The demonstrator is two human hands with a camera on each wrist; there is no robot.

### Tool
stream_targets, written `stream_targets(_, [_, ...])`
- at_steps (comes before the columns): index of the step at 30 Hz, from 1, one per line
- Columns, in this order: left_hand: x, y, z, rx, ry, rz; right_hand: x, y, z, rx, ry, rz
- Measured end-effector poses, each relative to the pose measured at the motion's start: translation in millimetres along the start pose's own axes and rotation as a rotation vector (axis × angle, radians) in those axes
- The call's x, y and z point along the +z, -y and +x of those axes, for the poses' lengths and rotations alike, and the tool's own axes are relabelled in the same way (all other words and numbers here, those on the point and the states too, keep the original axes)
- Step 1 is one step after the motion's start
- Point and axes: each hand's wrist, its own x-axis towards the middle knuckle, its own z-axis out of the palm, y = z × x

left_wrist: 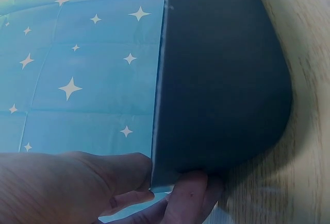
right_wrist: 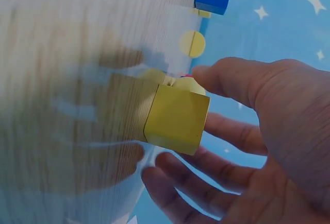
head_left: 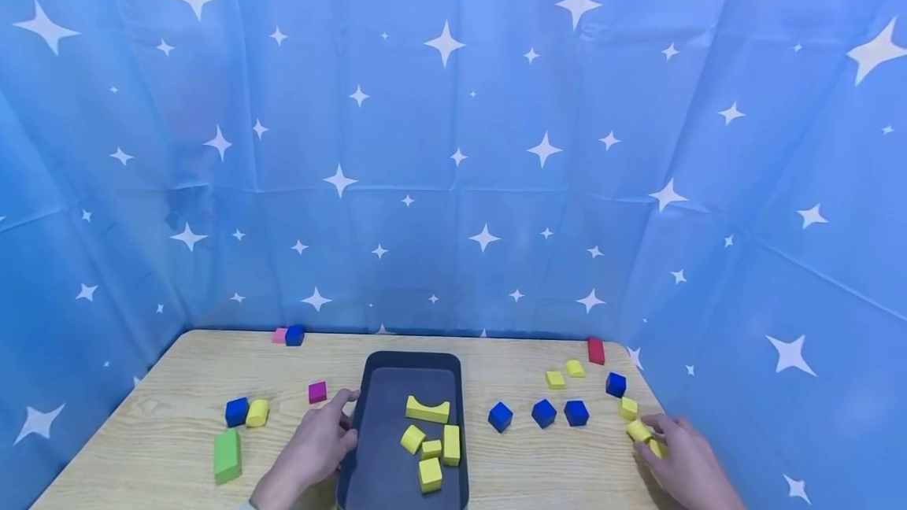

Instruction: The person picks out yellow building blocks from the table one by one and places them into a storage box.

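My left hand grips the left rim of a dark tray; in the left wrist view, thumb and fingers lie on either side of the tray's edge. Inside the tray are a yellow arch block, a yellow cylinder and several other yellow blocks. Far to the right, my right hand pinches another yellow cylinder between thumb and index finger, low at the table's right edge. A yellow cube stands between those digits, nearer the palm, and partly hides the cylinder and index fingertip.
Several blue cubes lie right of the tray, with small yellow blocks and a red block behind. Left stand a green block, a blue cube, a yellow cylinder and a magenta cube. A starry curtain surrounds the table.
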Motion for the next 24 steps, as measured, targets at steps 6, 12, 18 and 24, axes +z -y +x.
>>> stream_targets(6, [-0.1, 0.8, 0.1, 0.007, -0.004, 0.0, -2.0, 1.5, 0.4, 0.018, 0.043, 0.013])
stream_targets(12, [0.3, 0.8, 0.4, 0.003, 0.003, -0.012, -2.3, 1.7, 0.2, 0.044, 0.103, 0.034])
stream_targets(18, [0.7, 3.8, 4.7, -0.01, 0.023, -0.013, -4.2, 2.5, -1.9, 0.003, 0.097, 0.025])
stream_targets(24, [0.9, 2.2, 2.1, 0.001, 0.006, -0.027, -6.6, 5.5, -5.4, -0.008, 0.085, 0.026])
